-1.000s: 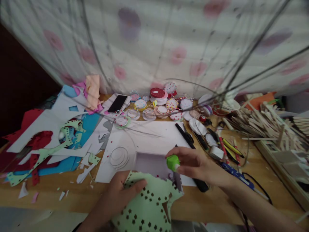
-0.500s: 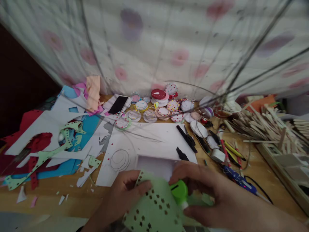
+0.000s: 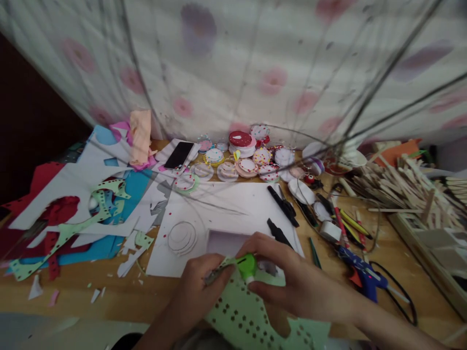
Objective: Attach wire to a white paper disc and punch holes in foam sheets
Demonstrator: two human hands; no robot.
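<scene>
My left hand (image 3: 204, 284) pinches the upper left edge of a light green paper sheet (image 3: 242, 311) between thumb and fingers. Rows of small dark clover-like shapes cover the sheet, and a curved piece is cut out of its lower right. My right hand (image 3: 282, 272) grips a small bright green craft punch (image 3: 247, 266) with a dark slot in its top, its thumb underneath. The punch sits at the sheet's upper edge, close to my left thumb. Both hands are above the near edge of the table, in front of a white sheet (image 3: 226, 199) with circles drawn on it.
Paper scraps (image 3: 83, 214) pile up on the left, beside a phone (image 3: 178, 155). Several small round decorated pieces (image 3: 248, 167) line the back. At right lie black pens (image 3: 282, 206), a blue glue gun (image 3: 361, 270), and wooden sticks (image 3: 412, 189) by a wooden box (image 3: 423, 262).
My right hand has moved left with the punch, from the middle of the sheet to its upper edge by my left thumb. The green sheet has turned, showing its cut-out and more of the glue gun behind.
</scene>
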